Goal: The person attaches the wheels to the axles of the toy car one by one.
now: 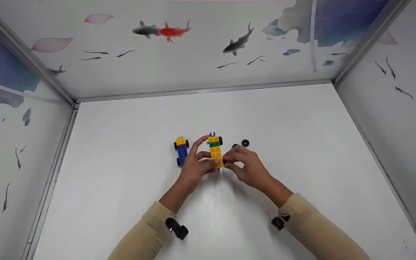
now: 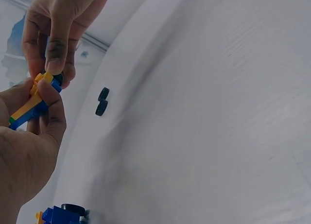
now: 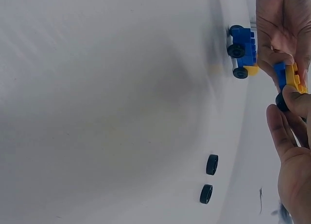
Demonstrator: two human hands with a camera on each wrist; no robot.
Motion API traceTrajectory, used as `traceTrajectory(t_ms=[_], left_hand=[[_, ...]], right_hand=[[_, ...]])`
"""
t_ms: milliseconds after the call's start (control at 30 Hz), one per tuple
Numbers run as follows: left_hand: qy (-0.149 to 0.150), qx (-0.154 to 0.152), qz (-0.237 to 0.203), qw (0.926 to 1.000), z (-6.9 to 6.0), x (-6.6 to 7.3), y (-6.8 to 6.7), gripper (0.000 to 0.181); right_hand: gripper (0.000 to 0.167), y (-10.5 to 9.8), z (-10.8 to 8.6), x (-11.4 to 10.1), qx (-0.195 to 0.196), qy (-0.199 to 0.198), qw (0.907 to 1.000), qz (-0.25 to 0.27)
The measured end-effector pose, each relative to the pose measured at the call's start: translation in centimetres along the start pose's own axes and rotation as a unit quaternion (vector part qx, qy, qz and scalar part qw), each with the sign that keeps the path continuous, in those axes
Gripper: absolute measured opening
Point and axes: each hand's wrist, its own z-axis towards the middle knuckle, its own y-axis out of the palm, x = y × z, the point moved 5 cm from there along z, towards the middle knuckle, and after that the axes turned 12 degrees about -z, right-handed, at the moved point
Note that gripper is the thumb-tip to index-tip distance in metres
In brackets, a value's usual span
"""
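My left hand (image 1: 193, 169) grips a toy car (image 1: 215, 150) built of yellow, green and blue bricks, holding it above the table. A black wheel (image 1: 220, 140) sits at its far right corner, while a bare axle stub shows on the far left. My right hand (image 1: 251, 166) pinches another black wheel (image 3: 281, 102) against the near right side of the car. Whether that wheel is seated on its axle is hidden by the fingers. Just beyond my right hand, two loose wheels, one nearer (image 3: 206, 194) and one beside it (image 3: 212, 164), are on the table.
To the left of my left hand stands a second toy car (image 1: 182, 152), blue with a yellow end and black wheels. The white table (image 1: 121, 202) is bounded by printed panels (image 1: 200, 54) at the back and both sides.
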Motion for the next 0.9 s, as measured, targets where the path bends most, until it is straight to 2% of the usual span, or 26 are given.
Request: traceTrajectory(t_ms=[333, 900], left_hand=[[0.013, -0.009, 0.010, 0.9998, 0.09, -0.09, -0.12, 0.086], [0.004, -0.012, -0.004, 0.9999, 0.04, -0.18, -0.26, 0.086]], right_hand=[[0.026, -0.12, 0.13, -0.20, 0.005, -0.007, 1.0000, 0.004], [0.031, 0.02, 0.07, -0.04, -0.008, 0.014, 0.9997, 0.020]])
